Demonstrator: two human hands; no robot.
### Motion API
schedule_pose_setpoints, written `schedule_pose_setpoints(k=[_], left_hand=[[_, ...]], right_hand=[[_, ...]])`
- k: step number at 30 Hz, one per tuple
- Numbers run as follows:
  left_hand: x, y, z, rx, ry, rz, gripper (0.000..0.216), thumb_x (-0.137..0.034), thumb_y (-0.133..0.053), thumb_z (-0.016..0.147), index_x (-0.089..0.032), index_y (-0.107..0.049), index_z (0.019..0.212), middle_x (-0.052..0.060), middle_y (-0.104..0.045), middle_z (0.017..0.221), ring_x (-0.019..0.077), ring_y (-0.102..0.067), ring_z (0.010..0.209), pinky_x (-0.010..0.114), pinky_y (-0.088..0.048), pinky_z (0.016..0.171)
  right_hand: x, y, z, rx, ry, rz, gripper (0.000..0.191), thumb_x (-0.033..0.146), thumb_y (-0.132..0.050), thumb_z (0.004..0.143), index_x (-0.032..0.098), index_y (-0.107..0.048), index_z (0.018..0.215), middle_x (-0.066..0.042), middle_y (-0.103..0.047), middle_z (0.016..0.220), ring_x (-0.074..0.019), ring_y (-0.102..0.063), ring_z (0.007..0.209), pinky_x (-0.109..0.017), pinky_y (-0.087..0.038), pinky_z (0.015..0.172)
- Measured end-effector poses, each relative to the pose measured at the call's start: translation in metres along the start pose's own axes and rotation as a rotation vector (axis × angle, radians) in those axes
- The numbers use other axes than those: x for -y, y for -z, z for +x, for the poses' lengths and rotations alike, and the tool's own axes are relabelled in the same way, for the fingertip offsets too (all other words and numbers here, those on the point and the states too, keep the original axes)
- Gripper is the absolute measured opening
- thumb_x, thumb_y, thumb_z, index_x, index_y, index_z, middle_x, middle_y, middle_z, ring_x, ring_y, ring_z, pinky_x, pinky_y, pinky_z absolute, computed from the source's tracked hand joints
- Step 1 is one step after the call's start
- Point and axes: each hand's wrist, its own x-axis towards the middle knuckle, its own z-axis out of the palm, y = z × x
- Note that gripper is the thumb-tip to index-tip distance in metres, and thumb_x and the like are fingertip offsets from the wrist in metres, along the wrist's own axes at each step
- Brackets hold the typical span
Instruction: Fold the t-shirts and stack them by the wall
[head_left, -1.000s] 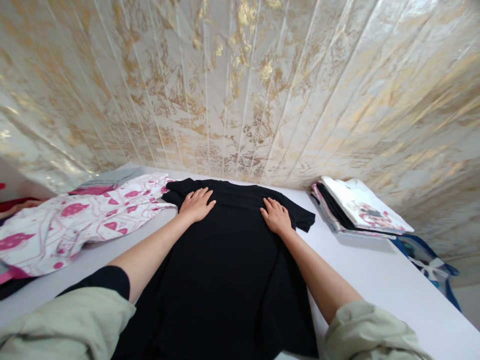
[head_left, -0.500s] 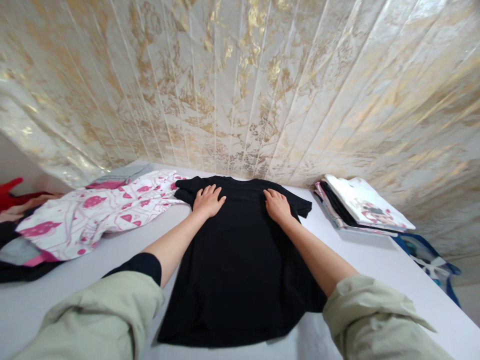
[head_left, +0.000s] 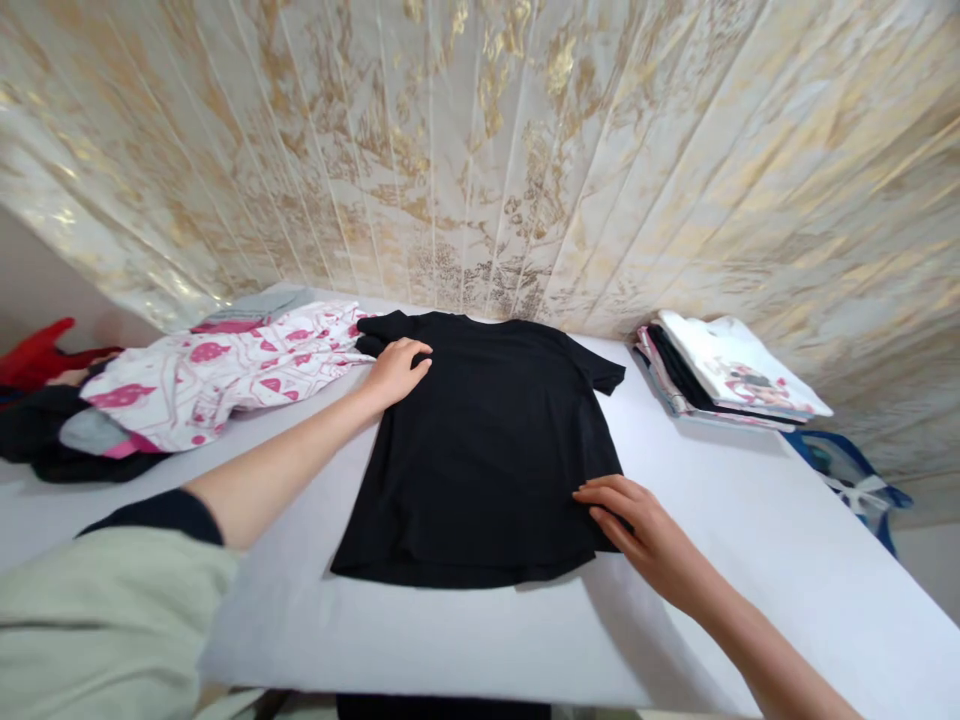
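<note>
A black T-shirt (head_left: 487, 450) lies spread on the white table, its neck toward the curtain and its hem toward me. My left hand (head_left: 399, 372) rests at the shirt's upper left, by the sleeve, with fingers extended. Over the lower right side of the shirt is my right hand (head_left: 626, 515), fingers stretched and slightly bent, the tips at the fabric near the side edge. Whether those fingertips press on the cloth or hover just above it I cannot tell. Neither hand grips anything.
A pink-and-white printed garment (head_left: 232, 375) lies loosely on the left, with red cloth (head_left: 45, 355) and dark clothes beyond it. To the right sits a folded clothes stack (head_left: 735, 375), white on top. A blue-edged clear bag (head_left: 855, 485) is past the table (head_left: 757, 560). A gold-patterned curtain (head_left: 480, 150) hangs behind.
My right hand has moved from the shirt's upper right down toward its lower right side. My left hand has slid a little outward toward the left sleeve. The shirt looks flatter.
</note>
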Motion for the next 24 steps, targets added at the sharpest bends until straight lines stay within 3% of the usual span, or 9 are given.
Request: schedule_pose_setpoints(k=[3,6,8,11,14,18,24], left_hand=[[-0.023,0.037,-0.063,0.122,-0.095,-0.138,0.026,-0.037,-0.048,0.088,-0.020,-0.064,0.099,0.005,-0.065,0.105,0.0215,-0.059,0.102,0.035,-0.045,0.097],[-0.043,0.066,-0.133,0.348,-0.116,-0.201,0.029,-0.048,-0.051,0.087,-0.025,-0.065,0.097,0.003,-0.065,0.104,0.0216,-0.060,0.100,0.033,-0.046,0.093],[-0.044,0.072,-0.174,0.446,-0.133,-0.185,0.032,-0.052,-0.055,0.085,-0.031,-0.065,0.107,0.003,-0.064,0.113,0.0232,-0.059,0.105,0.034,-0.046,0.094],[-0.032,0.062,-0.213,0.423,-0.144,-0.097,0.043,-0.053,-0.062,0.080,-0.037,-0.060,0.120,0.004,-0.060,0.123,0.0273,-0.057,0.112,0.040,-0.045,0.098],[-0.022,0.045,-0.226,0.328,-0.125,-0.064,0.037,-0.050,-0.055,0.085,-0.033,-0.062,0.117,0.005,-0.061,0.118,0.0279,-0.058,0.110,0.042,-0.045,0.098],[-0.024,0.039,-0.220,0.198,-0.084,-0.084,0.030,-0.045,-0.045,0.090,-0.026,-0.066,0.098,0.006,-0.065,0.105,0.0257,-0.061,0.101,0.038,-0.048,0.092],[-0.027,0.042,-0.218,0.205,-0.075,-0.125,0.033,-0.053,-0.050,0.087,-0.025,-0.066,0.092,0.005,-0.065,0.102,0.0242,-0.062,0.098,0.036,-0.049,0.089]], right_hand=[[-0.012,0.004,-0.024,-0.081,-0.083,0.021,0.029,0.038,-0.048,0.094,0.040,-0.061,0.120,-0.008,-0.061,0.122,-0.0257,-0.060,0.113,-0.045,-0.052,0.092],[-0.013,0.000,-0.041,-0.043,-0.138,0.001,0.044,0.041,-0.057,0.088,0.038,-0.053,0.131,-0.008,-0.052,0.136,-0.0279,-0.052,0.124,-0.049,-0.048,0.100],[-0.009,-0.005,-0.047,-0.027,-0.176,-0.016,0.049,0.040,-0.059,0.086,0.035,-0.051,0.134,-0.008,-0.047,0.142,-0.0285,-0.047,0.130,-0.051,-0.043,0.105],[-0.005,-0.012,-0.049,-0.059,-0.228,-0.035,0.044,0.036,-0.056,0.088,0.030,-0.052,0.132,-0.009,-0.047,0.142,-0.0272,-0.045,0.131,-0.050,-0.040,0.107],[-0.006,-0.015,-0.048,-0.116,-0.237,-0.037,0.036,0.030,-0.051,0.090,0.027,-0.056,0.126,-0.009,-0.051,0.137,-0.0253,-0.050,0.126,-0.047,-0.041,0.106],[-0.011,-0.017,-0.056,-0.183,-0.218,0.006,0.035,0.017,-0.045,0.087,0.027,-0.058,0.119,-0.008,-0.054,0.131,-0.0223,-0.054,0.120,-0.043,-0.044,0.104],[-0.014,-0.017,-0.066,-0.266,-0.253,0.006,0.025,0.018,-0.046,0.087,0.024,-0.061,0.105,-0.008,-0.058,0.123,-0.0230,-0.056,0.115,-0.043,-0.045,0.101]])
